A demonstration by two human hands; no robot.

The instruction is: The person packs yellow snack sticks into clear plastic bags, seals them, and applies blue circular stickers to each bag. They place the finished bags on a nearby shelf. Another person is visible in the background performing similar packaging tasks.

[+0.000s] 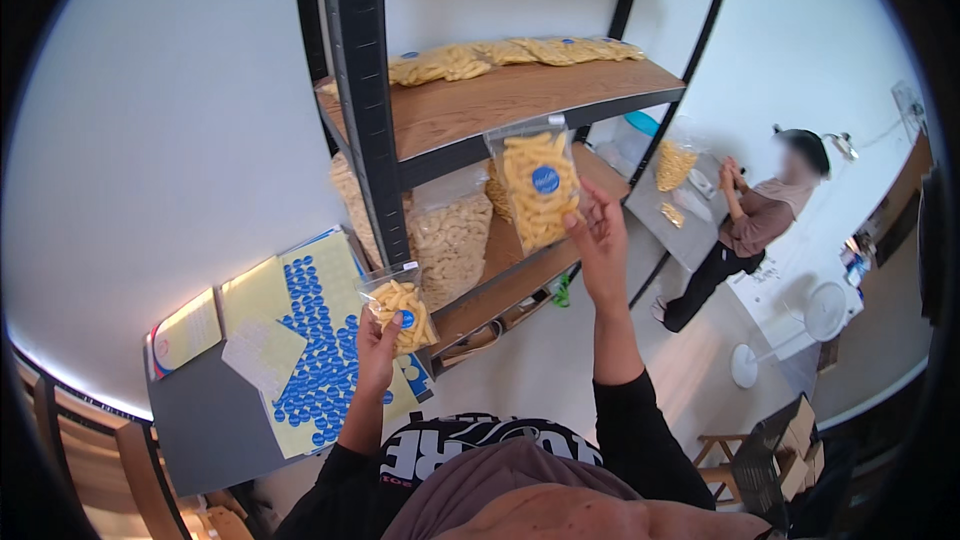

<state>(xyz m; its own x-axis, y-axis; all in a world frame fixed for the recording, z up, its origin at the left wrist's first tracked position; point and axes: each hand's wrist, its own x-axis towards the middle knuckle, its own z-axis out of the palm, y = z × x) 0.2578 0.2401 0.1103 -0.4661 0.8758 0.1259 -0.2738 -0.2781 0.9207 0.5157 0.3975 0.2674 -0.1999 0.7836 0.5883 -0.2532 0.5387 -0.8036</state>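
My right hand [602, 240] grips the right edge of a clear plastic bag of yellow stick snacks [529, 214], held upright before the shelving unit. A round blue sticker [546, 180] bearing writing is on its front. Lower and to the left, my left hand [379, 349] holds a smaller bag of the same snacks [397, 300], the thumb near its blue sticker [406, 319]. Both bags carry a small white tag at the top. Beneath my left hand, sheets of round blue stickers [322, 345] lie on a grey table [202, 427].
A black-framed shelving unit [365, 90] has wooden shelves; snack bags [517, 54] lie along the upper one. Large bags of ring-shaped snacks [451, 236] stand below. At right, a person [765, 217] stands by a table [664, 214]. A white fan [825, 311] and a black crate [772, 450] are farther right.
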